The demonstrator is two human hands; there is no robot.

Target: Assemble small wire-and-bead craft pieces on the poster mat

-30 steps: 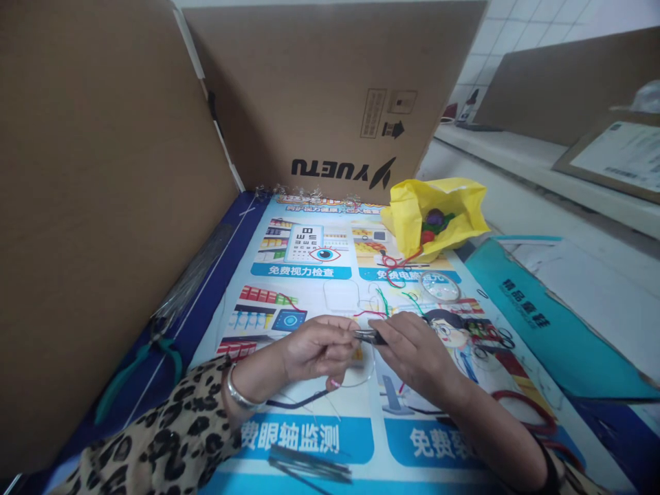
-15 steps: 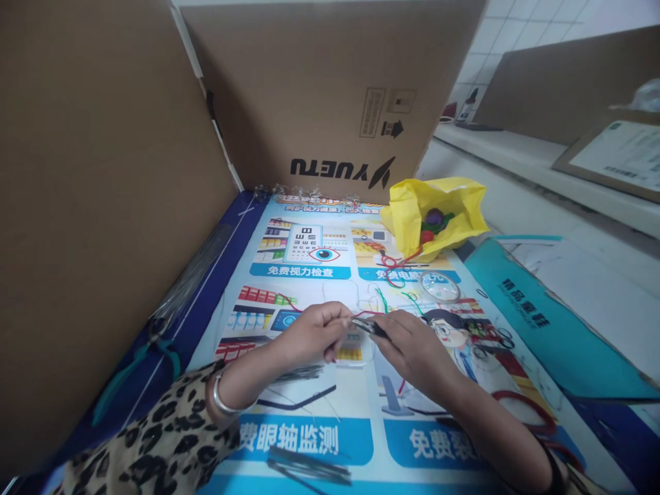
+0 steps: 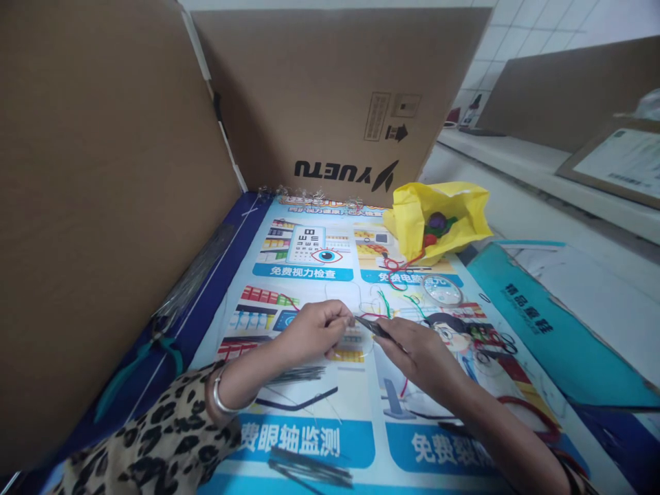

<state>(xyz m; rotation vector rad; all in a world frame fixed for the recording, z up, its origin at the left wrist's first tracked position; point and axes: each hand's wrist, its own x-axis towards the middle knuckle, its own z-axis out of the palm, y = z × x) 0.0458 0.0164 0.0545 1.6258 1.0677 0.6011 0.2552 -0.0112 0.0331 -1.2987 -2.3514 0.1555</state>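
Observation:
Near the middle of the poster, my left hand [image 3: 318, 333] is closed in a pinch, and what its fingertips hold is too small to make out. Facing it, my right hand [image 3: 412, 347] is closed around a small dark metal tool [image 3: 374, 326], whose tip points left and reaches my left fingertips. Red thread [image 3: 372, 315] shows just behind the tool. A bundle of thin dark wires [image 3: 309, 467] lies on the poster [image 3: 355, 385] below the hands, with more wires [image 3: 299, 375] beside my left wrist.
Teal-handled pliers [image 3: 139, 368] lie at the left by long wires [image 3: 199, 265]. A yellow bag [image 3: 407, 220] with coloured yarn stands at the back right, near a clear tape roll [image 3: 442, 291]. Cardboard panels [image 3: 309, 89] rise behind and at the left; a teal box piece [image 3: 546, 323] lies right.
The tool in my right hand has turned and shows a narrower profile, and my right hand has shifted slightly right and down. The whole view has moved a little.

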